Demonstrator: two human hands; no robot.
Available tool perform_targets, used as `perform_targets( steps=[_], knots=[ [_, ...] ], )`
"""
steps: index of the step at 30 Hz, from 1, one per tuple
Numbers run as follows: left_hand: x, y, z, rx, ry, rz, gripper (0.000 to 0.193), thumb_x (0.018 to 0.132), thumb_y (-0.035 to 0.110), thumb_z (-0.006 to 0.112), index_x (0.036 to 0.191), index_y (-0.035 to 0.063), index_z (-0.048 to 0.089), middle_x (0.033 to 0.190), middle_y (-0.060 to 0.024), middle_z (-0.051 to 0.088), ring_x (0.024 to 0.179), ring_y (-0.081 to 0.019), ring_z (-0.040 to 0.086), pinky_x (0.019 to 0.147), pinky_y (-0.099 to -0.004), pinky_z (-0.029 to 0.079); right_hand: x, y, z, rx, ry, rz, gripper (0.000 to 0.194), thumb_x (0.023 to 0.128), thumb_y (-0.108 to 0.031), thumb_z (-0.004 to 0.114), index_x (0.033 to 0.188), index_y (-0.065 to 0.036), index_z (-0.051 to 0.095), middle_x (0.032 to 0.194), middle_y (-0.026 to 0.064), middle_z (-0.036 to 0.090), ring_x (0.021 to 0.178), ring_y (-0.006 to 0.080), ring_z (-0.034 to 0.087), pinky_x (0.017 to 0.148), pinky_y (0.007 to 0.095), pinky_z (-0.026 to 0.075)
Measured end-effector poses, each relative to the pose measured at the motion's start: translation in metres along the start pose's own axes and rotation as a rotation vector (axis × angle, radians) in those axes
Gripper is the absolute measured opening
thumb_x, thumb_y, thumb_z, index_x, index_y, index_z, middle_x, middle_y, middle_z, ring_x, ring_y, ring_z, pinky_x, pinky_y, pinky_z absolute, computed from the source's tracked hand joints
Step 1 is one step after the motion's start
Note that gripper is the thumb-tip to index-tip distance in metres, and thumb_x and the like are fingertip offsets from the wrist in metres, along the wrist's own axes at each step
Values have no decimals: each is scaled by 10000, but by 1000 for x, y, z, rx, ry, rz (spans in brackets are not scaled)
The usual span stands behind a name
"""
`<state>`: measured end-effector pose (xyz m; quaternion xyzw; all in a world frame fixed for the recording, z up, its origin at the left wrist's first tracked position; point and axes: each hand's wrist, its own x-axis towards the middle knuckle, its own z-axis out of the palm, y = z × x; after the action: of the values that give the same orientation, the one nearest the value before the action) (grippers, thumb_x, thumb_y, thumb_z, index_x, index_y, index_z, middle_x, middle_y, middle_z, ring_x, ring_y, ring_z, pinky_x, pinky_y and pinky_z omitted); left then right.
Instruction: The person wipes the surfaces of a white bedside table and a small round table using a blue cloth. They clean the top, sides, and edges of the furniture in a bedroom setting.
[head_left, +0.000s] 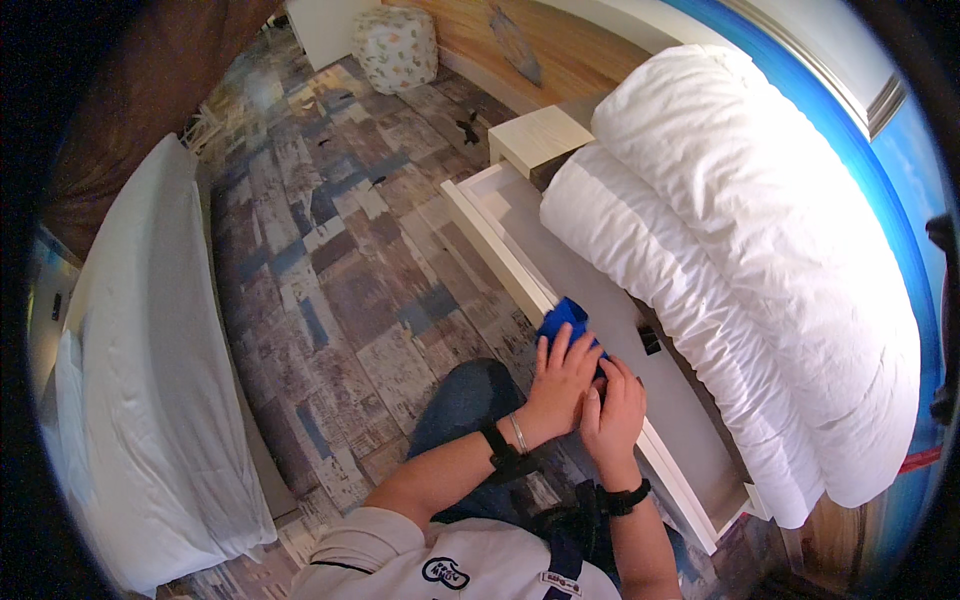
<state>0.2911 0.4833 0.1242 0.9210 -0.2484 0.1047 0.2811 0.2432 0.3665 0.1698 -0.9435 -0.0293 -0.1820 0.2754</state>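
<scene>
A blue cloth (562, 316) is draped over the top edge of the white drawer front (504, 259). My left hand (559, 386) lies over this cloth, fingers spread along it and holding it against the drawer front. Close beside it, my right hand (616, 420) curls its fingers at the near end of the cloth. What lies under the right fingertips is hidden. The long drawer is pulled out from beneath a bed, and its grey bottom (600, 281) shows. A small dark object (649, 340) is at the drawer's bed side.
Thick white bedding (720, 247) is heaped on the bed above the drawer. A second bed with a white cover (127, 375) stands at left. Between them runs patchwork wood-look flooring (337, 247), with small dark scraps (469, 129). A patterned pouf (395, 49) sits at the far wall.
</scene>
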Motion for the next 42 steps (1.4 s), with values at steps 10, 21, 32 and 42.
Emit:
perform_targets(
  steps=[10,21,32,42],
  knots=[
    [59,-95,-46,158,131,252,305,925,252,625,1167,71,661,1254,-144,592,1281,-381,489,1136,-538,335,-1,2,0,-65,4,-13,449,878,-196,634,1303,-71,565,1355,161,578,1220,351,552,1093,530,372],
    [60,-76,-35,209,170,188,264,890,253,645,1009,20,611,1082,-197,587,1135,-390,527,1080,-549,367,2,-4,2,-59,45,6,430,870,-171,630,1281,-65,568,1327,162,585,1170,359,570,1070,521,396],
    [-13,24,9,-82,-199,390,534,864,316,595,1296,1,580,1382,-229,531,1393,-414,382,1199,-558,220,-29,13,-9,190,364,39,345,865,-75,585,1203,-5,590,1270,227,601,1143,416,578,1024,497,443],
    [-29,75,24,-866,-159,497,217,852,93,668,1054,39,607,1005,-171,667,911,-406,630,828,-470,517,-93,18,-62,104,208,257,351,900,-106,580,1237,-16,626,1229,202,653,1124,356,629,999,439,476]
  ],
)
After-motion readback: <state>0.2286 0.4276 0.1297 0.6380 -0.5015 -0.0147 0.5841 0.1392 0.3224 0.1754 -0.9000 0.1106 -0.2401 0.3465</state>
